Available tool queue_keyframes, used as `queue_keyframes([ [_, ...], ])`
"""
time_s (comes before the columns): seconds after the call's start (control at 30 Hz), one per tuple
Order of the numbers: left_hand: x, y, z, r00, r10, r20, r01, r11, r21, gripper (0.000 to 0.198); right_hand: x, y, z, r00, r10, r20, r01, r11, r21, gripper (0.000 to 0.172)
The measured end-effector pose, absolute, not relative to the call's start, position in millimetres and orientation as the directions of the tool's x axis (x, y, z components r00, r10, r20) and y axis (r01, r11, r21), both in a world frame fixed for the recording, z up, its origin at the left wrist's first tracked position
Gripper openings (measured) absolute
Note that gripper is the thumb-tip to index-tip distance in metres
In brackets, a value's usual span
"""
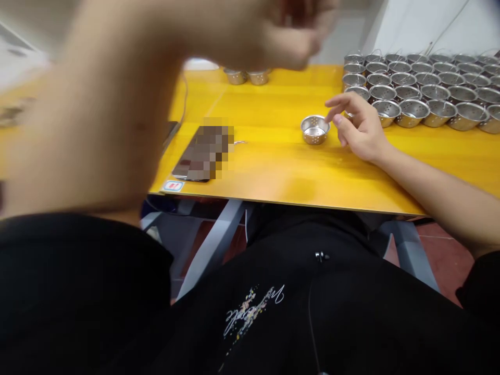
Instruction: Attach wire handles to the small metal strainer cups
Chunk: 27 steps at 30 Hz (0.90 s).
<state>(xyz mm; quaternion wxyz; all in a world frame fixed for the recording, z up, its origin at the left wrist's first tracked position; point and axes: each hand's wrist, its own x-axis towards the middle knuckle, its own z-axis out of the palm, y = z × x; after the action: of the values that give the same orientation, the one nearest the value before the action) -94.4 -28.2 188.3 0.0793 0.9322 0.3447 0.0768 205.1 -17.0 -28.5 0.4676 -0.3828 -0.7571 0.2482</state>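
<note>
A small perforated metal cup (314, 133) stands upright on the yellow table (269, 172). Just right of it is my right hand (358, 127), its fingers loosely bent and apart. A fingertip is at the cup's rim; whether it touches I cannot tell, and the hand holds nothing. My left hand (299, 36) is raised close to the camera at the top, blurred and partly cut off by the frame edge. Its fingers look bent, but what they hold, if anything, is hidden. My left forearm covers much of the left side.
Rows of perforated metal cups with thin wire handles (414, 112) fill the table's right back. Two similar cups (258, 77) stand at the back edge. A dark phone (191, 161), partly pixelated, lies left of centre near a sticker (173, 186) at the front edge.
</note>
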Motion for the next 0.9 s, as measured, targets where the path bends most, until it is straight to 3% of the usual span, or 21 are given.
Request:
queue_keyframes([
  [0.03, -66, -34, 181, 0.821, 0.533, 0.206, 0.525, -0.846, 0.095, 0.062, 206, -17, -27, -0.238, 0.820, 0.521, 0.354, 0.572, -0.740, 0.061],
  [0.13, 3, -30, 158, 0.901, 0.300, 0.312, 0.337, -0.939, -0.072, 0.047, 212, -12, -23, -0.120, 0.839, 0.531, 0.376, 0.534, -0.758, 0.067],
  [0.27, 38, 5, 122, 0.877, 0.257, 0.406, 0.264, -0.964, 0.039, 0.045, 219, -4, -19, -0.051, 0.809, 0.586, 0.257, 0.578, -0.775, 0.071],
  [0.4, 31, 31, 83, 0.742, 0.331, 0.582, 0.286, -0.943, 0.171, 0.029, 219, -1, -16, -0.036, 0.827, 0.561, 0.170, 0.558, -0.812, 0.071],
  [0.53, 21, 41, 51, 0.678, 0.411, 0.610, 0.372, -0.907, 0.197, 0.020, 216, -1, -14, -0.070, 0.892, 0.446, 0.129, 0.451, -0.883, 0.071],
  [0.7, 18, 46, 36, 0.655, 0.463, 0.597, 0.445, -0.875, 0.190, 0.019, 219, 1, -15, -0.067, 0.896, 0.439, 0.056, 0.443, -0.895, 0.065],
  [0.9, 20, 47, 33, 0.562, 0.546, 0.621, 0.428, -0.835, 0.347, 0.016, 223, 6, -22, -0.142, 0.867, 0.478, 0.140, 0.496, -0.857, 0.071],
])
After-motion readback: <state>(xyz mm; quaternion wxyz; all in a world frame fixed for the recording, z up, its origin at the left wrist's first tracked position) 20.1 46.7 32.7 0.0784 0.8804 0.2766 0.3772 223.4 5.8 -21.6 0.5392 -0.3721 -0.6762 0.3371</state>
